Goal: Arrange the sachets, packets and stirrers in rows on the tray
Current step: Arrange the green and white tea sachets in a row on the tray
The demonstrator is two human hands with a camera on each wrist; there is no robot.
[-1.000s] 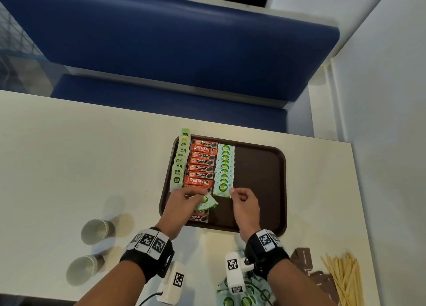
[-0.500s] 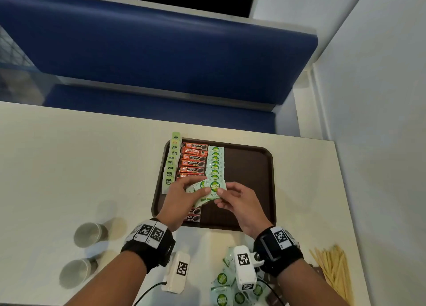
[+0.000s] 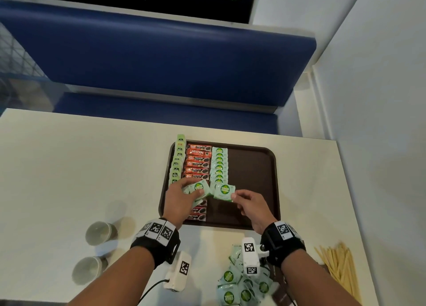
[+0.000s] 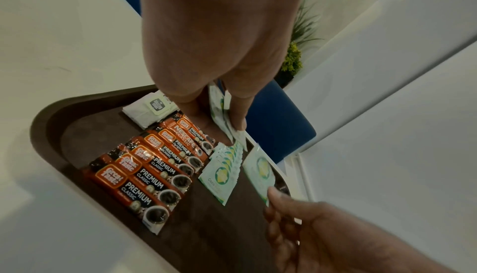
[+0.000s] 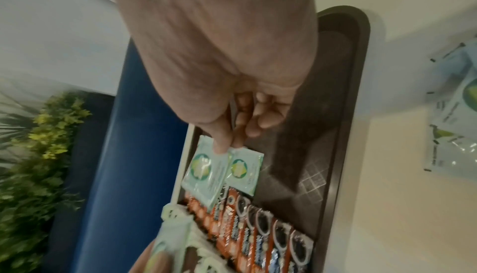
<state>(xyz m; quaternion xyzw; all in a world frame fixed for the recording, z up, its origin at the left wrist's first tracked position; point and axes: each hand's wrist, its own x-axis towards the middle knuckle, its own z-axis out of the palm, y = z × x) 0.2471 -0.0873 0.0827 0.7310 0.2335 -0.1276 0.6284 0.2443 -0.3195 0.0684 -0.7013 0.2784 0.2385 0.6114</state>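
Over the textured brown tray (image 3: 253, 167), right hand (image 3: 251, 206) pinches a glossy square sachet (image 3: 223, 192).

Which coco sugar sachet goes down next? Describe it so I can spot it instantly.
Start at the brown tray and follow the pale green sachet row toward its near end. There the right hand pinches one coco sugar sachet by its corner. Unlike the overlapped row and the left hand's fanned bunch, it shows singly, face up.

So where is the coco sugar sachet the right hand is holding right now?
In the head view, the sachet is pinched by the right hand at the near end of the coco sugar row, above the tray.
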